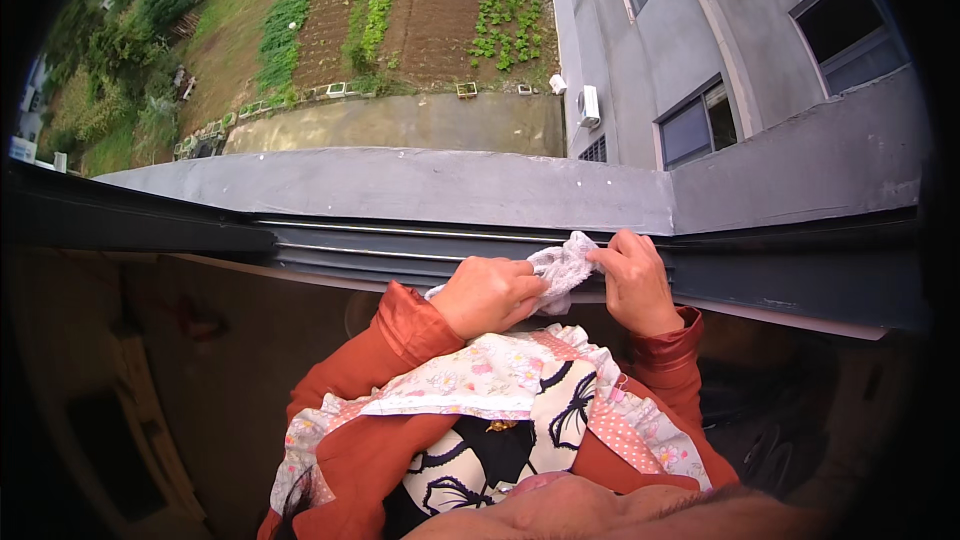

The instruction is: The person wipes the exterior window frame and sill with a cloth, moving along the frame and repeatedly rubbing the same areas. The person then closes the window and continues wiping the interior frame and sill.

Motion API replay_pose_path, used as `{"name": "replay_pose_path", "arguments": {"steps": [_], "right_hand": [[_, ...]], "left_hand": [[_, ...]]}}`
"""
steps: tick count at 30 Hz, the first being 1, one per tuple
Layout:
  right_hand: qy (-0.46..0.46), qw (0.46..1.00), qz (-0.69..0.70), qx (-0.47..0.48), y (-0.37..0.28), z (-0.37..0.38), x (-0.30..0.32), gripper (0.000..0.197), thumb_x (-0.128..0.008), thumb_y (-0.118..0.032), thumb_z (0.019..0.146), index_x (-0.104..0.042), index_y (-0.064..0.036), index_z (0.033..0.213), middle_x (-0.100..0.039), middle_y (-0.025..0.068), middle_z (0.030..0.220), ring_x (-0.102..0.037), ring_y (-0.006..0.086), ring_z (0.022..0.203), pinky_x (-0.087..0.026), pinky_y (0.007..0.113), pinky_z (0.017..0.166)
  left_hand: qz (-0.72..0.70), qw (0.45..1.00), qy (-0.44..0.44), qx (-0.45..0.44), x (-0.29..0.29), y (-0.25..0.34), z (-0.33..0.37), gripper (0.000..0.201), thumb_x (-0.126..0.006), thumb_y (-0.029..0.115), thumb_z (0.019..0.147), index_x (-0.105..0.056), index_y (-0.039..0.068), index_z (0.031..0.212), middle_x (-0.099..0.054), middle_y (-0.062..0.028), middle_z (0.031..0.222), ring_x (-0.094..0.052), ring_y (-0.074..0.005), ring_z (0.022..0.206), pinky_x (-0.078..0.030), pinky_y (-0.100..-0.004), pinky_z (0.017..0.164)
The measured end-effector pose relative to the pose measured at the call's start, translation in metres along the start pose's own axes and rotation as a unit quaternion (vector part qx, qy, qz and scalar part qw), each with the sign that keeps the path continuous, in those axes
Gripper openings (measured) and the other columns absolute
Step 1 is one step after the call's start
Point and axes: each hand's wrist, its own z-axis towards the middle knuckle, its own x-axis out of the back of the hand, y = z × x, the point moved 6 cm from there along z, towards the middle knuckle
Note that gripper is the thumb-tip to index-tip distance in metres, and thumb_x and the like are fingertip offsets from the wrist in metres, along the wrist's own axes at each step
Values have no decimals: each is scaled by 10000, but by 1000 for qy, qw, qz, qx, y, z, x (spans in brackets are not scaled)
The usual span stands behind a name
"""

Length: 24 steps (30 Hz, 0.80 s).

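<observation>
A whitish cloth (565,268) is bunched between my two hands, over the dark sliding-window track (400,248). My left hand (492,295) is closed round one side of it, knuckles up, and a bit of cloth shows behind the wrist. On the other side my right hand (637,280) pinches the cloth between thumb and fingers, close to the right end of the track. Bright metal rails run lengthwise along the track. The fingertips of my left hand are hidden by the cloth and the hand itself.
Beyond the track lies a grey outer ledge (400,180), with a drop to a yard and garden plots (400,40) below. Dark frame pieces (800,270) flank the track. A grey building wall with windows (700,125) and an air-conditioner unit (588,106) rises at the right.
</observation>
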Motion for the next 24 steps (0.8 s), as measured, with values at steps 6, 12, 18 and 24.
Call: {"name": "replay_pose_path", "arguments": {"steps": [6,12,18,24], "right_hand": [[47,987,102,-115,24,-44,41,300,-548,102,754,-681,-17,995,-506,120,768,-531,293,693,-423,360,627],[62,961,190,-191,42,-63,43,294,-561,72,795,-690,-19,1043,-476,38,743,-446,113,611,-370,260,558],[31,959,252,-128,42,-48,17,238,-583,61,823,-691,-18,1020,-518,62,774,-504,156,671,-412,268,615],[-77,945,314,-61,28,-29,-6,106,-587,60,840,-655,-6,888,-579,88,840,-566,214,782,-454,300,698]], "left_hand": [[-46,998,-11,-34,10,7,-1,229,-716,90,736,-701,83,964,-578,-71,716,-609,-269,632,-488,-371,536],[-97,995,-27,-4,37,3,-16,231,-711,46,703,-728,67,933,-591,-82,685,-601,-262,598,-477,-358,518],[-118,992,-16,35,64,-3,-42,236,-686,38,698,-724,63,930,-588,-78,687,-592,-251,596,-472,-346,522],[-137,986,29,88,98,-15,-76,266,-658,-2,656,-723,15,914,-627,-102,711,-592,-221,595,-460,-318,534]]}}
